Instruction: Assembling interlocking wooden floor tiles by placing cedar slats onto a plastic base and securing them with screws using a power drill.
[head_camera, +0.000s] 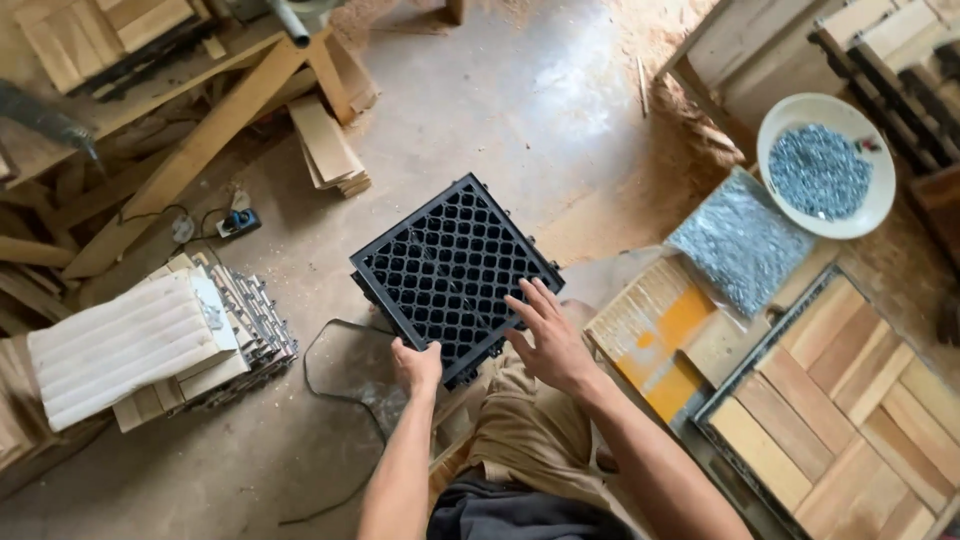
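Observation:
A square black plastic grid tile (452, 270) with a lattice of holes is held above the concrete floor, tilted like a diamond. My left hand (417, 366) grips its near lower edge. With fingers spread, my right hand (548, 338) hovers flat over the tile's right lower corner, touching or nearly touching it. My knees in tan trousers (530, 430) are below the hands.
A wooden slat deck tile (850, 410) lies at the right. Behind it are a clear bag of screws (740, 240) and a white bowl (878, 205) of screws. A stack of tiles under a white ribbed cushion (130, 345) sits left. Wood offcuts and a black cable (330, 370) lie on the floor.

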